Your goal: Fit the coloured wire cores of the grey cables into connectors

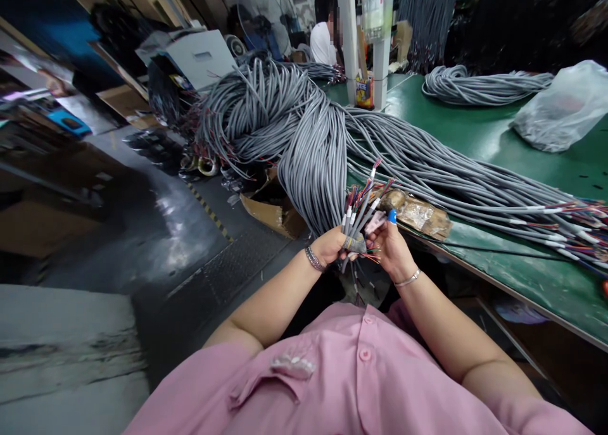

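My left hand (331, 246) is closed around a bunch of grey cables (348, 223) near their ends. Their stripped tips fan upward with thin coloured wires (356, 196) and white bands. A grey wrap (354, 244) shows at the left fingers; I cannot tell whether it is on a finger or on the cables. Close beside it, my right hand (392, 251) has its fingers bent together at the fine coloured wires (373, 255) of one cable end. A blue cover (392, 216) sits on a right fingertip. A pale pink piece (376, 222) at the right fingers is unclear.
Long grey cables (441, 163) lie along the green table (503, 245), with a big coil (266, 99) heaped at its left end. A taped brown block (422, 214) lies by the table edge. Further back are a white post (349, 42), a plastic bag (565, 106) and a person (323, 42).
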Tool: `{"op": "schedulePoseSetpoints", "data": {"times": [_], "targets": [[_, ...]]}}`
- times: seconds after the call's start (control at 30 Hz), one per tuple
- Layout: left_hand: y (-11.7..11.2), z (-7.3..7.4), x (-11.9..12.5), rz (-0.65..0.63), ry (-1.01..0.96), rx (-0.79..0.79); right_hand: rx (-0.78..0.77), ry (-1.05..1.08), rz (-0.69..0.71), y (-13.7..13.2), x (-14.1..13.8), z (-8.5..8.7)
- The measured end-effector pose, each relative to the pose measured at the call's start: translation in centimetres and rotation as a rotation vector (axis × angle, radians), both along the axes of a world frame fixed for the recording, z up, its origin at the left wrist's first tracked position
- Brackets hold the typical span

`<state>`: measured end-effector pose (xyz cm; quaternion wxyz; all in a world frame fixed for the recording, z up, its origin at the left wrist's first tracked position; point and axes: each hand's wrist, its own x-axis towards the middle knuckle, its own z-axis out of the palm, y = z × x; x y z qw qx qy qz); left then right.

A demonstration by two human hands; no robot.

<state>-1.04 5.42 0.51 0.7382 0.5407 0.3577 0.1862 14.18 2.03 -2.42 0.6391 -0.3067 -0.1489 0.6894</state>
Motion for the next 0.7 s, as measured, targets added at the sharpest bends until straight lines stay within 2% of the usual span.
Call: {"op": "schedulePoseSetpoints", "data": {"times": [0.27, 0.5, 0.7], "targets": [[-0.9, 0.4, -1.7, -0.021, -0.004, 0.058, 0.068, -0.056, 0.097, -0.8, 0.4, 0.2], [0.3, -0.2, -1.1, -0.008, -0.036, 0.003, 0.072, -0.137, 0.010, -0.3, 0.2, -0.2], [1.0, -0.4, 0.1, 0.002, -0.104, -0.059, 0.047, -0.118, 0.061, 0.3, 0.4, -0.1]]}}
